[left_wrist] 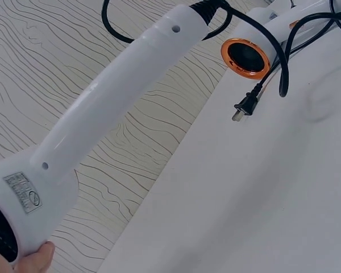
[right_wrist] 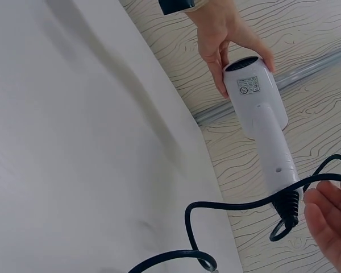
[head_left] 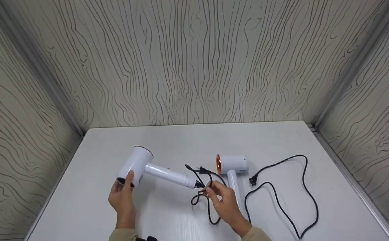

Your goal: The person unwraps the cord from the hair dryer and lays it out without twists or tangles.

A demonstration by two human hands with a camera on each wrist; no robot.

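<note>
A white hair dryer (head_left: 171,176) is held up above the table, tilted, its handle pointing right. My left hand (head_left: 123,201) grips the rear end of its barrel, thumb on one side and fingers on the other. Beside the handle's end, my right hand (head_left: 226,202) pinches the black cord (right_wrist: 233,206) close to its ribbed sleeve (right_wrist: 286,206). Loose loops of that cord hang around the right hand. In the left wrist view the dryer's label (left_wrist: 23,192) shows, and a two-pin plug (left_wrist: 247,104) dangles near the cord.
A second white hair dryer (head_left: 235,164) with an orange nozzle rim lies right of centre, partly behind the right hand. Its black cord (head_left: 306,187) spreads over the white table (head_left: 114,140) to the right, with a plug (head_left: 253,180) there. Wood-patterned walls (head_left: 194,67) enclose the table.
</note>
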